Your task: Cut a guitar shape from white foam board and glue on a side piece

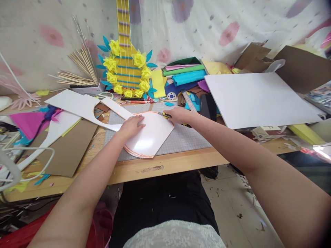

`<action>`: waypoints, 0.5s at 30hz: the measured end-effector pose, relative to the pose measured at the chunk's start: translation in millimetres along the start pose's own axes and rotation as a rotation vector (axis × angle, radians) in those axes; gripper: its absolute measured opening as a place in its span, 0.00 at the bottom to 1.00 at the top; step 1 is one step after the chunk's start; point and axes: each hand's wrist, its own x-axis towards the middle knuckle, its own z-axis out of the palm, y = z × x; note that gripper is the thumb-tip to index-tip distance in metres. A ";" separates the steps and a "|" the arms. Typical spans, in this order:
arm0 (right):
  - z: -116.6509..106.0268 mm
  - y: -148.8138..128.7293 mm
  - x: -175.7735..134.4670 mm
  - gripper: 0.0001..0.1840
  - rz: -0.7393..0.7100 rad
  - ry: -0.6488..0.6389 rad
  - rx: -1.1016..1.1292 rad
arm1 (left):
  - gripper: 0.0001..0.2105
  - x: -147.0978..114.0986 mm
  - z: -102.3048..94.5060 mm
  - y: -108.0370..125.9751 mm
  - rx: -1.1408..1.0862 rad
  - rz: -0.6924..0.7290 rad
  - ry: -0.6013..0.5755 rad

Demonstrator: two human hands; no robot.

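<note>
A white foam board cutout (152,134) with orange marking along its curved edge lies on a grey cutting mat (181,141). My left hand (131,126) rests on it with the fingers spread flat. At the far right edge of the cutout, my right hand (178,115) is closed around a utility knife (165,115) with a yellow and black body. The knife's front end points left over the board's upper edge. Beyond the mat stands a yellow paper guitar (127,70) trimmed with yellow paper roses and blue leaves.
White board offcuts (74,103) and brown cardboard (69,148) lie at left. A large white board (261,98) covers the right side. Rolled coloured sheets (188,77), a ruler (189,100) and pens (134,100) sit behind the mat. Bamboo sticks (82,67) stand at back left.
</note>
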 end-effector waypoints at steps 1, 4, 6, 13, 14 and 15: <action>-0.1 -0.4 -0.9 0.27 0.002 0.002 -0.002 | 0.24 0.1 0.2 -0.2 0.009 0.004 0.003; 0.4 2.2 -1.9 0.27 0.017 0.020 -0.009 | 0.23 -0.5 0.3 1.6 0.052 0.032 0.007; 0.9 7.5 -0.8 0.27 0.028 0.040 -0.019 | 0.23 -1.5 -1.2 5.9 0.069 0.057 0.015; -3.0 29.7 13.7 0.27 0.023 0.087 0.006 | 0.23 3.9 -32.4 15.5 -0.233 -0.122 0.158; -4.3 31.0 16.7 0.27 0.013 0.106 0.014 | 0.23 6.4 -38.7 12.8 -0.260 -0.151 0.209; -5.7 31.7 19.8 0.27 0.001 0.128 0.016 | 0.23 9.1 -44.2 9.4 -0.262 -0.174 0.258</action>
